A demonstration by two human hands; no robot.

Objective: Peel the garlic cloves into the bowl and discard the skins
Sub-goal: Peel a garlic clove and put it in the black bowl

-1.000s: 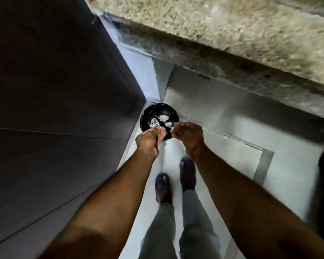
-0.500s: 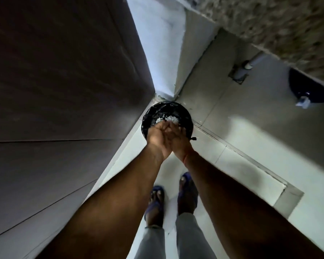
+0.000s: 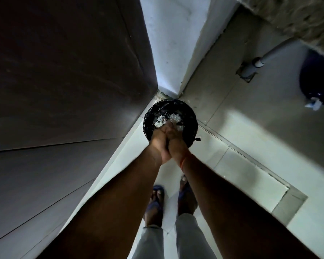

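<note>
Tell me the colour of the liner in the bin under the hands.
Black: the bin liner is glossy black plastic, seen in the head view, the only one.

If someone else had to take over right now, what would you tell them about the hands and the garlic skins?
Left hand and right hand: pressed together palm to palm, fingers straight, over the bin. Whether any skins are caught between them cannot be seen.
Skins: a white pile lies in the black-lined bin, in the floor corner beside the dark cabinet.
Done: skins look dumped.
Left: brush off any bits over the bin, then go back. Bowl and cloves are not in view.
</note>
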